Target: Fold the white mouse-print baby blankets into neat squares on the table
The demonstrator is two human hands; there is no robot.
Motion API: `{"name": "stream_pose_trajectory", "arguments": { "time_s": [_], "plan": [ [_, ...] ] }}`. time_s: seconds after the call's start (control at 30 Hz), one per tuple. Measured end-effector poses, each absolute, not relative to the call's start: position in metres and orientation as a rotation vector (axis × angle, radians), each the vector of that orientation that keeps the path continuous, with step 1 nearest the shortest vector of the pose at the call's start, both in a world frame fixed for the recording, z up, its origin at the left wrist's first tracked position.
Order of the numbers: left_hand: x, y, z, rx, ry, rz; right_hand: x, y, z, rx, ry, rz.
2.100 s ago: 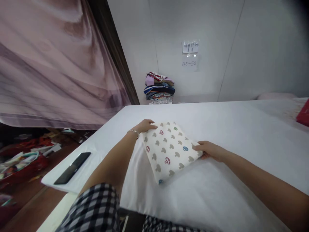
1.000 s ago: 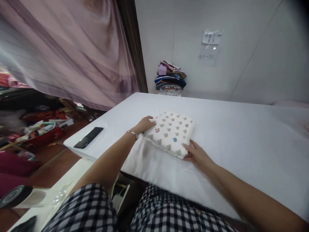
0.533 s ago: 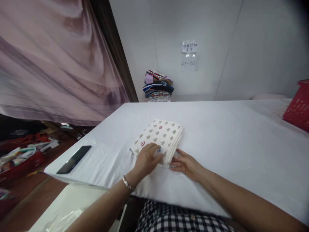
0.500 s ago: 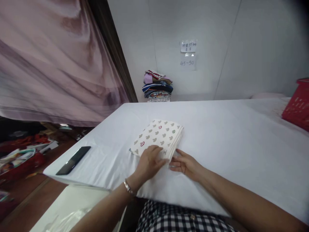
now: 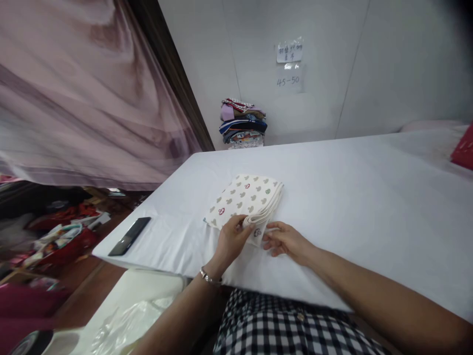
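A folded cream cloth (image 5: 246,197) printed with small mushrooms lies on the white table (image 5: 351,197). My left hand (image 5: 232,237), with a bracelet at the wrist, pinches the cloth's near corner and lifts the top layers a little. My right hand (image 5: 286,241) sits just right of that corner, fingers curled on the lower edge of the cloth.
A black phone (image 5: 129,236) lies near the table's left edge. A stack of folded clothes (image 5: 242,123) stands against the far wall under a paper note (image 5: 289,52). A pink curtain (image 5: 81,98) hangs at left. A red crate (image 5: 463,150) shows at far right.
My left hand went from resting flat on the cloth to pinching and raising its near corner. My right hand stayed beside it. The view shifted slightly.
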State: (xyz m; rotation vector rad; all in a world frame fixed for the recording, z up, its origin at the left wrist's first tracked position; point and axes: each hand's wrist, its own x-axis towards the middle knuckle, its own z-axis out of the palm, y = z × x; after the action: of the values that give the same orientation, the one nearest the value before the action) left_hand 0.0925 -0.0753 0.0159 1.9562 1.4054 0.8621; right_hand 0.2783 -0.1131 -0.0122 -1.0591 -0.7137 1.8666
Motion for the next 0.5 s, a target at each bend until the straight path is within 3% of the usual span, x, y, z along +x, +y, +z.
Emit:
{"name": "stream_pose_trajectory", "arguments": {
  "time_s": [0.5],
  "plan": [
    [0.102, -0.088, 0.019, 2.236, 1.4, 0.84, 0.278, -0.108, -0.018, -1.045, -0.84, 1.686]
  ]
}}
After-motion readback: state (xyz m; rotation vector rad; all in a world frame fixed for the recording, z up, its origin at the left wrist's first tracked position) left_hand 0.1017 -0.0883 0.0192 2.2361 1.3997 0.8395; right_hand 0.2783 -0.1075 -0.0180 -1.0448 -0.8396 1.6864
